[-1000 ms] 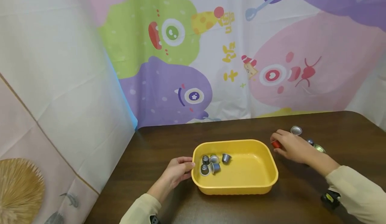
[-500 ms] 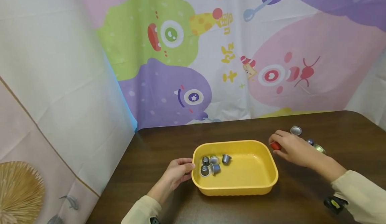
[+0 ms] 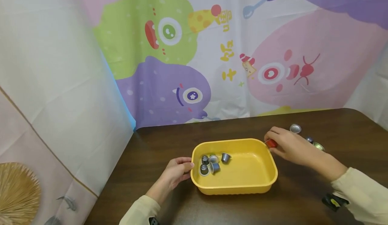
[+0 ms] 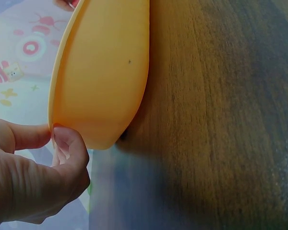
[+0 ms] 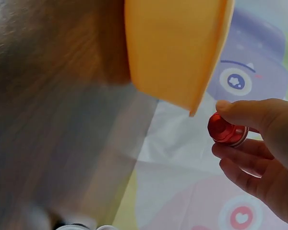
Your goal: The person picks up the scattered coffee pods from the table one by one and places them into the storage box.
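A yellow plastic tub [image 3: 247, 172] stands on the dark wooden table. My left hand [image 3: 174, 172] pinches its left rim; the left wrist view shows thumb and fingers on either side of the tub wall [image 4: 101, 72]. Inside, towards the left end, lie several grey, black and blue coffee capsules, among them a grey one [image 3: 225, 157] and a blue one [image 3: 215, 167]. A red coffee capsule [image 5: 225, 130] is held between thumb and fingers of my right hand [image 3: 292, 146], just outside the tub's back right corner, at about rim height.
Behind my right hand, a capsule with its silver lid up [image 3: 295, 128] lies on the table. A dark blue capsule [image 3: 309, 139] and a green one [image 3: 318, 146] lie close by, partly hidden by the arm. A cartoon-print curtain [image 3: 227, 50] hangs along the table's back edge.
My right hand has moved left with the red capsule, from beside the tub up to its back right corner. My left hand stays on the rim.
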The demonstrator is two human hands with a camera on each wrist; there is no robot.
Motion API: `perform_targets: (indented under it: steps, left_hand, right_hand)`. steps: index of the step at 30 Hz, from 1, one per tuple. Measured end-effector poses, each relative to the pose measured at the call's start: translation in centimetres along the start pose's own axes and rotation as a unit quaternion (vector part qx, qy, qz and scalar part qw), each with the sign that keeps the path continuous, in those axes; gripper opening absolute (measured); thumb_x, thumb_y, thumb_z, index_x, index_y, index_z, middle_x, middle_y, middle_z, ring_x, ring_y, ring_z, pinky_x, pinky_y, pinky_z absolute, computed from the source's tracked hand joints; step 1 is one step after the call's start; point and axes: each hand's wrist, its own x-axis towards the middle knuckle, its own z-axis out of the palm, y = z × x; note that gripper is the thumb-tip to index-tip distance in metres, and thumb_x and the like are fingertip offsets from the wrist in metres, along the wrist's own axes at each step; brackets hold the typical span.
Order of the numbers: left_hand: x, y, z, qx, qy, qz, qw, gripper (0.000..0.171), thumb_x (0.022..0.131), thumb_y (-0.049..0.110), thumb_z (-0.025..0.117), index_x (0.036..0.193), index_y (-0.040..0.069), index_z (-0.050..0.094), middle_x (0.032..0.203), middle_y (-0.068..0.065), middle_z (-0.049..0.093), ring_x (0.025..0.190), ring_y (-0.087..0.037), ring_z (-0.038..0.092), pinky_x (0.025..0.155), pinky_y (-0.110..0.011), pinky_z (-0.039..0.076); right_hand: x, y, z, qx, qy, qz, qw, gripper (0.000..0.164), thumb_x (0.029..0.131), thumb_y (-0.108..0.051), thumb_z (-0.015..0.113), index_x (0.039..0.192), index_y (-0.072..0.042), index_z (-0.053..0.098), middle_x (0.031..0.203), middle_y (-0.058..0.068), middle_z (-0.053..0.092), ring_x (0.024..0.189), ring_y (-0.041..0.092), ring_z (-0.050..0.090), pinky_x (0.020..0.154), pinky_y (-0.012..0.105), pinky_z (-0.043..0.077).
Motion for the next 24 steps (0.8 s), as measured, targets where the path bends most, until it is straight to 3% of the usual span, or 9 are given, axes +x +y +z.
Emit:
perform_targets:
  steps: [11, 24]
  left_hand:
    - [-0.3, -0.7, -0.2, 0.004, -0.005, -0.001, 1.0, 0.036, 0.091, 0.004, 0.058, 0.122, -0.013, 0.052, 0.097, -0.009, 0.059, 0.088, -0.016, 0.059, 0.081, -0.037, 0.057]
    - [0.1, 0.0, -0.1, 0.002, -0.004, 0.005, 1.0, 0.036, 0.09, 0.003, 0.058, 0.122, -0.013, 0.051, 0.094, -0.006, 0.059, 0.087, -0.015, 0.058, 0.078, -0.033, 0.057]
  right_hand:
    - [1.0, -0.9, -0.6, 0.021, -0.066, -0.017, 0.997, 0.03, 0.069, -0.006, 0.084, 0.091, -0.012, 0.065, 0.083, -0.006, 0.054, 0.072, 0.002, 0.046, 0.062, 0.019, 0.049]
    - [4.1, -2.0, -1.4, 0.032, -0.143, -0.037, 0.989, 0.027, 0.073, -0.006, 0.08, 0.093, -0.011, 0.062, 0.082, -0.005, 0.052, 0.072, 0.004, 0.044, 0.064, 0.02, 0.047]
